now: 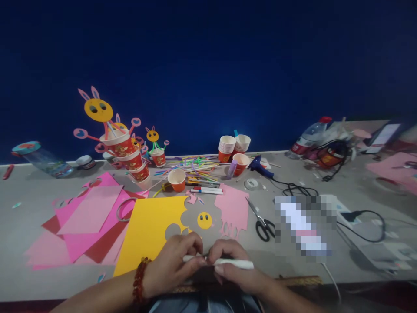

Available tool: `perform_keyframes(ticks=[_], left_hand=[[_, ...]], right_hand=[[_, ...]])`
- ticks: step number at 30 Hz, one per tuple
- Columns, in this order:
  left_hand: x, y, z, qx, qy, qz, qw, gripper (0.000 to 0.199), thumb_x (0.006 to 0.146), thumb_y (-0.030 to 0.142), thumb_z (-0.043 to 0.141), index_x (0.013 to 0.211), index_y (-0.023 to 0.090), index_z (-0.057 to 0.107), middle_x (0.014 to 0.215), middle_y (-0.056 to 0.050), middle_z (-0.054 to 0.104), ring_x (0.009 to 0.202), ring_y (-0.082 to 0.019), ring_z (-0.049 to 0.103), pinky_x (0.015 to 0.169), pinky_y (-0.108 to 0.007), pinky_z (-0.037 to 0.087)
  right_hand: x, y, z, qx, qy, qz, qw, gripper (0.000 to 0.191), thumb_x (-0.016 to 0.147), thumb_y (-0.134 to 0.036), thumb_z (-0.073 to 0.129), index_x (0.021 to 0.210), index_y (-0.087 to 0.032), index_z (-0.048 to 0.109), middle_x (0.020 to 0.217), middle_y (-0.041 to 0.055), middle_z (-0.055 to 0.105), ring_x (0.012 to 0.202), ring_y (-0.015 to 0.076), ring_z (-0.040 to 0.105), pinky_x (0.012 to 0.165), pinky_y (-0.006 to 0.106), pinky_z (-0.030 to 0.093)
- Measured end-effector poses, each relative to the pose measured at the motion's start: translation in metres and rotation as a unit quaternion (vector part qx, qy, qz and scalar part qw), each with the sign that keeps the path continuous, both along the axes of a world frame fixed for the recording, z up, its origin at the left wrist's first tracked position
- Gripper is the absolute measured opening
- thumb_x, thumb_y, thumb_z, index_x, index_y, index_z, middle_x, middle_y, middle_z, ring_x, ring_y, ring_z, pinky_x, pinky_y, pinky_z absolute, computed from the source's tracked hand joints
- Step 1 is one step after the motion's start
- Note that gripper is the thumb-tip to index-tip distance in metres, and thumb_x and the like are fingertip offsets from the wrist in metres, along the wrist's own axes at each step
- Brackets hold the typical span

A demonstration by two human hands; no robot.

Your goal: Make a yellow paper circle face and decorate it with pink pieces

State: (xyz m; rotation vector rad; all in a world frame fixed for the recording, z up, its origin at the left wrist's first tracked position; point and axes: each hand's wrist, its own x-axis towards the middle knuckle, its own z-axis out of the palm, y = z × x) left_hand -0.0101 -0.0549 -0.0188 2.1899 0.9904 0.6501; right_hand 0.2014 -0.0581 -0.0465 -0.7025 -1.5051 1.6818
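At the table's front edge, my left hand and my right hand meet, both closed on a white marker. One white end shows in the left fingers, and a longer white part sticks out past the right thumb. Whether the cap is off the marker is hidden by my fingers. Just beyond my hands lies a round yellow paper face with two eyes. Left of it is a yellow sheet with rounded cut-outs along its edge, and to its right a cut pink sheet.
Scissors lie right of the pink sheet. Farther back are a glue gun, a tape roll, markers, pipe cleaners and paper cups. Stacked cup figures stand at left, behind pink sheets. A wooden ruler lies along the front edge.
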Motion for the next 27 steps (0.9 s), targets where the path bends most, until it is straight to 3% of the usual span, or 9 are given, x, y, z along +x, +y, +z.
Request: perform_keyframes(ticks=[4,10,13,16,18,20,23,25,27], left_hand=[[0.013,-0.006,0.000,0.132,-0.076,0.048,0.987,0.028,0.105,0.029,0.026,0.091,0.022,0.051,0.076,-0.001,0.062,0.070,-0.014,0.059,0.067,-0.026,0.044],[0.027,-0.012,-0.008,0.162,-0.101,0.096,0.977,0.027,0.104,0.025,0.027,0.090,0.023,0.051,0.075,-0.001,0.061,0.069,-0.015,0.058,0.066,-0.026,0.044],[0.024,0.008,-0.012,0.092,-0.052,0.079,0.991,0.025,0.102,0.032,0.031,0.090,0.023,0.051,0.073,0.000,0.061,0.063,-0.015,0.058,0.059,-0.026,0.041],[0.013,0.043,-0.019,0.057,0.024,0.080,0.995,0.026,0.101,0.035,0.035,0.086,0.022,0.053,0.069,0.001,0.061,0.060,-0.015,0.058,0.056,-0.024,0.041],[0.005,0.067,-0.025,0.087,0.087,0.109,0.986,0.023,0.101,0.031,0.037,0.090,0.021,0.054,0.074,0.000,0.064,0.067,-0.016,0.062,0.061,-0.024,0.044],[0.000,0.085,-0.032,0.170,0.185,0.128,0.959,0.019,0.101,0.027,0.038,0.095,0.020,0.055,0.083,-0.002,0.067,0.077,-0.018,0.065,0.068,-0.026,0.047],[0.002,0.102,-0.043,0.209,0.223,0.109,0.946,0.014,0.098,0.023,0.045,0.094,0.019,0.058,0.091,-0.006,0.067,0.087,-0.022,0.064,0.077,-0.032,0.048],[0.009,0.110,-0.049,0.231,0.239,0.084,0.939,0.012,0.098,0.023,0.048,0.094,0.019,0.059,0.092,-0.006,0.066,0.091,-0.023,0.062,0.083,-0.035,0.047],[0.016,0.116,-0.055,0.251,0.256,0.071,0.931,0.012,0.097,0.021,0.049,0.092,0.018,0.059,0.092,-0.007,0.065,0.092,-0.024,0.060,0.083,-0.038,0.046]], right_hand=[[-0.016,-0.007,-0.005,-0.128,0.117,-0.070,0.982,0.014,0.068,-0.030,0.062,0.068,-0.019,0.069,0.062,-0.0023,0.054,0.042,0.0083,0.040,0.040,0.020,0.029],[-0.030,-0.004,-0.007,-0.047,0.136,-0.161,0.976,0.014,0.062,-0.024,0.055,0.055,-0.019,0.065,0.052,-0.0007,0.052,0.049,0.0125,0.044,0.047,0.022,0.033],[-0.023,0.021,-0.004,-0.068,0.106,-0.115,0.985,0.012,0.067,-0.029,0.058,0.060,-0.019,0.061,0.051,-0.0042,0.046,0.043,0.0098,0.038,0.042,0.020,0.027],[0.000,0.066,0.002,-0.077,-0.008,-0.014,0.997,0.022,0.080,-0.040,0.059,0.091,-0.020,0.063,0.059,-0.0040,0.056,0.043,0.0106,0.044,0.042,0.020,0.030],[0.020,0.100,0.006,0.018,-0.088,-0.096,0.991,0.033,0.089,-0.048,0.049,0.100,-0.019,0.061,0.070,-0.0005,0.061,0.050,0.0125,0.050,0.048,0.022,0.038],[0.037,0.128,0.007,0.150,-0.253,-0.230,0.928,0.031,0.094,-0.043,0.044,0.088,-0.019,0.062,0.078,0.0031,0.064,0.067,0.0164,0.058,0.060,0.025,0.043],[0.049,0.150,0.004,0.274,-0.494,-0.226,0.794,0.025,0.096,-0.031,0.045,0.093,-0.018,0.066,0.099,0.0079,0.067,0.090,0.0206,0.062,0.076,0.028,0.044],[0.047,0.154,-0.001,0.291,-0.546,-0.196,0.761,0.020,0.094,-0.024,0.049,0.092,-0.018,0.068,0.101,0.0096,0.067,0.093,0.0221,0.062,0.079,0.028,0.043],[0.042,0.156,-0.007,0.291,-0.557,-0.183,0.756,0.018,0.092,-0.019,0.051,0.087,-0.016,0.069,0.099,0.0105,0.066,0.095,0.0231,0.061,0.080,0.028,0.042]])
